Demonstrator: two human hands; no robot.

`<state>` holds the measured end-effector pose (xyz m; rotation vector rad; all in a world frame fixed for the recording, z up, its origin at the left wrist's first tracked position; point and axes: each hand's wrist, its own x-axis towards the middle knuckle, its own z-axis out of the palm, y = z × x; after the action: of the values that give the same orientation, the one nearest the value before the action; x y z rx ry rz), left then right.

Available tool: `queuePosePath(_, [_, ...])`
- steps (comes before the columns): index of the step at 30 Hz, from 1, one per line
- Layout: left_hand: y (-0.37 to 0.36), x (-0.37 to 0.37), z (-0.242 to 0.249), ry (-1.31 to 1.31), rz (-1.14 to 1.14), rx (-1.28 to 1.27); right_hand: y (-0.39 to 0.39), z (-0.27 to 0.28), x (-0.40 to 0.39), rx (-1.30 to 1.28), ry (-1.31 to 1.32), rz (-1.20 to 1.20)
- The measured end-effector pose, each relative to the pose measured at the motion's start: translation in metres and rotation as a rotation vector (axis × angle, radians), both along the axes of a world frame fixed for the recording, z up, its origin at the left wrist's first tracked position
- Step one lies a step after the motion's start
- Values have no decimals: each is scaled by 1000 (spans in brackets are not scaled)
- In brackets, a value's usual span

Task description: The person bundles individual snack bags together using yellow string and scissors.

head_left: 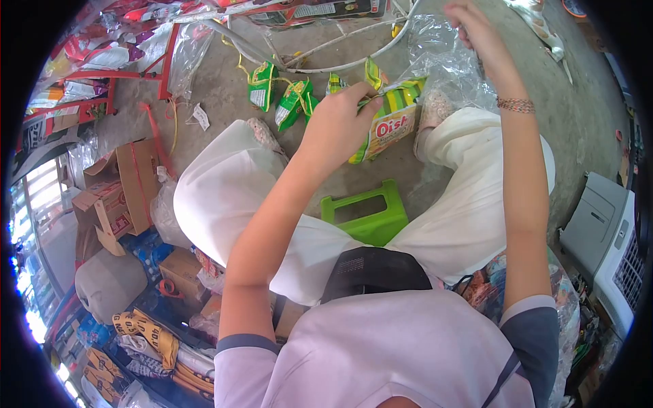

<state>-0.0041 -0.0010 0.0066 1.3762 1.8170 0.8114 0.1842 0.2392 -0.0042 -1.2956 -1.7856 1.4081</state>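
Note:
A green and yellow snack packet (393, 124) with "Oishi" lettering hangs from my left hand (347, 121), whose fingers are closed on its top edge. Beside it, to the left, two green snack packets (261, 87) are attached to a yellow string. Another patterned packet end (373, 73) shows just behind my left hand. My right hand (468, 26) is raised at the top of the view, its fingers curled together; what they pinch, if anything, is too small to make out. A crumpled clear plastic bag (435, 47) lies below and left of it.
A green plastic stool (371, 228) stands between my legs. Ahead is a white metal frame (326, 68); a red rack (163, 68) with snack packets is at left. Cardboard boxes (139, 180) and a grey jug (109, 282) sit left, a grey-white appliance (602, 231) right.

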Motion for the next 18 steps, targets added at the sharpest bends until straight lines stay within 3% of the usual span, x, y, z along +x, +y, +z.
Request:
queuePosePath(1, [-1, -1, -1, 14, 17, 14, 12, -18, 12, 164, -210, 84])
queuePosePath(2, [-1, -3, -1, 6, 10, 3, 16, -28, 20, 133, -400, 133])
queuePosePath(5, [-4, -9, -3, -3, -5, -10, 8, -77, 39, 782, -878, 176])
queuePosePath(7, [-5, -12, -9, 0, -13, 10, -17, -76, 45, 829, -1054, 216])
queuePosePath(9, [-5, -12, -8, -19, 21, -1, -24, -72, 42, 647, -972, 354])
queuePosePath(11, [-4, -11, -7, -45, 61, -3, -20, -60, 19, 236, -614, 565])
queuePosePath(14, [1, -12, -10, -124, 133, 9, -70, -10, -19, -230, -40, 597])
queuePosePath(18, [5, -13, -8, -378, 203, 15, -67, -14, -33, -41, -58, 589])
